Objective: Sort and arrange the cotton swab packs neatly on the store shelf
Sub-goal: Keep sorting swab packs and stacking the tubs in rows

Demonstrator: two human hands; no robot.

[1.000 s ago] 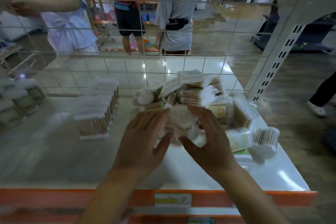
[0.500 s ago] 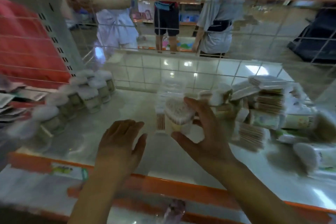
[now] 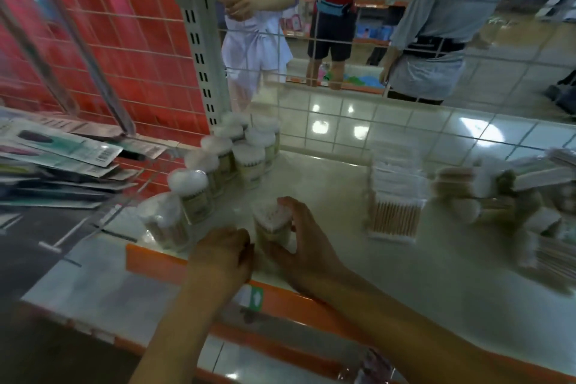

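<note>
The round cotton swab pack [image 3: 271, 225] is now sitting low on the white shelf [image 3: 402, 262], just behind the orange front edge [image 3: 311, 299] in the lower centre of the frame; half a second ago it was being held up above the shelf surface. The right hand [image 3: 307, 246] is curling its grip round the pack, fingers over the lid and thumb at the base. The left hand [image 3: 223, 254], which was hovering open and apart from the pack, is now lying against the pack's left side with its fingers bent; whether it is actually gripping cannot be told through the blur.

Just left of the pack, a double row of round tubs [image 3: 224, 162] is running from the front edge back toward the wire grid [image 3: 343, 50]. To the right, a stack of flat swab boxes [image 3: 394, 193] is standing, and further right the unsorted heap [image 3: 514, 196] is blurring at the frame edge. The view is swinging left compared with before, bringing the red panel [image 3: 109, 50] and hanging card packets [image 3: 62, 150] into the upper left. Behind the grid, three people [image 3: 333, 9] are standing
</note>
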